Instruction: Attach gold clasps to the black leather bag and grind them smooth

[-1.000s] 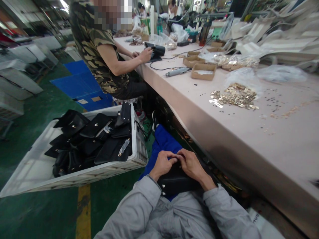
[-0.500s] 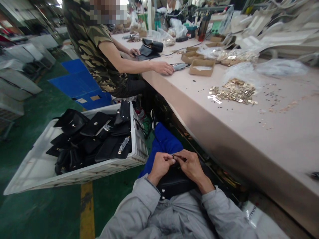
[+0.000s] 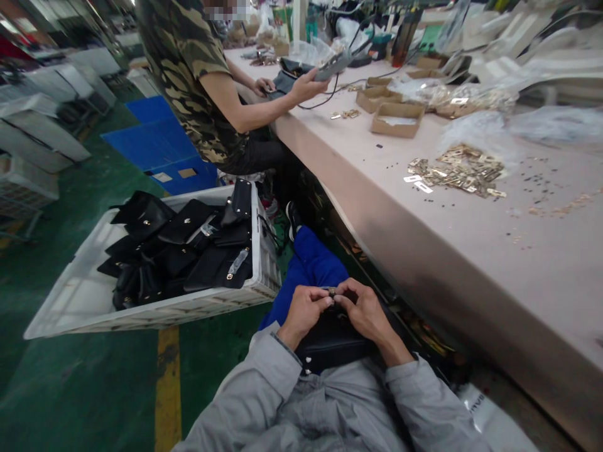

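A black leather bag (image 3: 335,342) lies across my lap, with small shiny studs near its lower left edge. Above it, my left hand (image 3: 305,312) is closed, thumb and forefinger pinching a small dark metal fitting (image 3: 332,292). From the other side my right hand (image 3: 365,314) pinches the same fitting, its fingertips almost meeting the left ones. Fingers cover most of the fitting, so its exact kind is hidden, and I cannot tell whether it is attached to the bag.
A white plastic crate (image 3: 155,320) of black bags stands at left. On the table (image 3: 471,251) lie a pile of gold metal plates (image 3: 464,171), cardboard trays (image 3: 398,119) and plastic bags. A co-worker in a camouflage shirt (image 3: 188,69) holds a grey corded tool (image 3: 335,64).
My fingers have shifted slightly around the fitting, showing more of it. The co-worker has lifted the grey tool off the table towards a dark bag. The view has shifted slightly.
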Tool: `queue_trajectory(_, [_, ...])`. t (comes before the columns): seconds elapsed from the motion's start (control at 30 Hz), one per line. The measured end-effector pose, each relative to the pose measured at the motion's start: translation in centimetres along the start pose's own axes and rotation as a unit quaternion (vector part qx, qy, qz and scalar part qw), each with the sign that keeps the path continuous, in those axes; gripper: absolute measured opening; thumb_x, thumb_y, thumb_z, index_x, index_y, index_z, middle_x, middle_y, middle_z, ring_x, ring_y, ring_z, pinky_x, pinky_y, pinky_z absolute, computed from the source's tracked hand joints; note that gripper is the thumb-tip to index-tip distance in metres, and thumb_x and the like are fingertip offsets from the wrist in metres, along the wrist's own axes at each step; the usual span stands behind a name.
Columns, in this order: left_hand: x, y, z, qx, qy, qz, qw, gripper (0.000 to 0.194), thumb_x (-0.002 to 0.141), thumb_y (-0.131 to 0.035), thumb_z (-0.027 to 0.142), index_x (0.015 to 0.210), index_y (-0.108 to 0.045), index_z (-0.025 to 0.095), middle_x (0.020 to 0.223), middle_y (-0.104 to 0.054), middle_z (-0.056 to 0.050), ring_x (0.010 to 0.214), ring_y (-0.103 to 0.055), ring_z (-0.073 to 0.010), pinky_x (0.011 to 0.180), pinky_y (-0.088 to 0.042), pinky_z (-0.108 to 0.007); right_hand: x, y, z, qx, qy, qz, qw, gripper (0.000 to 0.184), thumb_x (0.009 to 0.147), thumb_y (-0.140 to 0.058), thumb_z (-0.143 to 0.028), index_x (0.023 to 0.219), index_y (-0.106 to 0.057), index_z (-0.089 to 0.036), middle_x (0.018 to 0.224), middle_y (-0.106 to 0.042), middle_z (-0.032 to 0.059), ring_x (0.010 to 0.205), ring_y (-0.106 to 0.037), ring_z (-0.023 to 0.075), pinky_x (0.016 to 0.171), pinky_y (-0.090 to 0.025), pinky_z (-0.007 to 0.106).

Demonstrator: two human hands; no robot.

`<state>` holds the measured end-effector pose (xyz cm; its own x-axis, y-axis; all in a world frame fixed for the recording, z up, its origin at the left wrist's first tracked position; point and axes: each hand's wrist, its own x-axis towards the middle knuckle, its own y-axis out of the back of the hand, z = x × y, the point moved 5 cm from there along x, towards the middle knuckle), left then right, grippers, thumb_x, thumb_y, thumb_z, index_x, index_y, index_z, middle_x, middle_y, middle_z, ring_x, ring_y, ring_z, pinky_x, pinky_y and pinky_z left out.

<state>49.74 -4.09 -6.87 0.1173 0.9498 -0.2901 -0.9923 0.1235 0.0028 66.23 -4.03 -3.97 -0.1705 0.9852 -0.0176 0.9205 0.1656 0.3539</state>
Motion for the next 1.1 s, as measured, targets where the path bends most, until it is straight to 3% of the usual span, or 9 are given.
queue_trajectory(0.17, [0.2,0.2,0.0,-0.041,0.019,0.008,0.999,0.024,0.076,-0.075,0.036,0.079,-0.079,0.012,0.065,-0.067,-0.002,0.054,-0.049,-0.0101,0.053,-0.037,-0.024,0.3,-0.2,-0.5,0.0,0.027,-0.006,1.0,0.005,0.088,-0.061,-0.021,0.083,-0.061,-0.021,0.083,-0.062,0.0015,0.076,-0.057,0.0181,0.073,-0.045,0.031])
queue_trajectory(0.43, [0.3,0.4,-0.3,-0.087,0.055,-0.004,0.995,0.026,0.071,-0.08,0.038,0.074,-0.077,0.012,0.067,-0.065,-0.002,0.058,-0.054,-0.0107,0.051,-0.042,-0.022,0.4,-0.6,-0.3,0.028,0.023,-0.061,0.997,0.006,0.09,-0.058,-0.021,0.085,-0.059,-0.02,0.089,-0.064,0.0021,0.083,-0.06,0.0181,0.08,-0.046,0.032])
queue_trajectory(0.6, [0.5,0.7,-0.5,-0.085,0.064,0.005,0.994,0.029,0.071,-0.08,0.041,0.073,-0.075,0.012,0.067,-0.064,-0.003,0.055,-0.055,-0.0113,0.046,-0.044,-0.022,0.5,-0.6,-0.6,0.023,0.035,-0.062,0.997,0.006,0.091,-0.059,-0.022,0.086,-0.059,-0.02,0.092,-0.065,0.0033,0.086,-0.06,0.0189,0.082,-0.047,0.032])
queue_trajectory(0.83, [0.6,1.1,-0.3,-0.003,0.017,0.026,1.0,0.022,0.08,-0.074,0.034,0.077,-0.077,0.012,0.062,-0.065,-0.001,0.046,-0.052,-0.0088,0.044,-0.04,-0.021,0.4,-0.5,-1.2,0.027,0.057,-0.043,0.997,0.008,0.093,-0.059,-0.023,0.085,-0.061,-0.021,0.111,-0.064,0.0081,0.101,-0.062,0.0218,0.094,-0.047,0.035])
queue_trajectory(1.1, [-0.5,0.7,2.2,0.165,-0.053,0.006,0.985,0.023,0.087,-0.059,0.022,0.083,-0.08,0.016,0.069,-0.072,-0.003,0.054,-0.061,-0.015,0.054,-0.043,-0.026,0.4,-0.5,-1.0,0.038,0.047,-0.04,0.997,0.008,0.093,-0.058,-0.023,0.086,-0.058,-0.021,0.096,-0.066,0.005,0.092,-0.062,0.0201,0.087,-0.047,0.034])
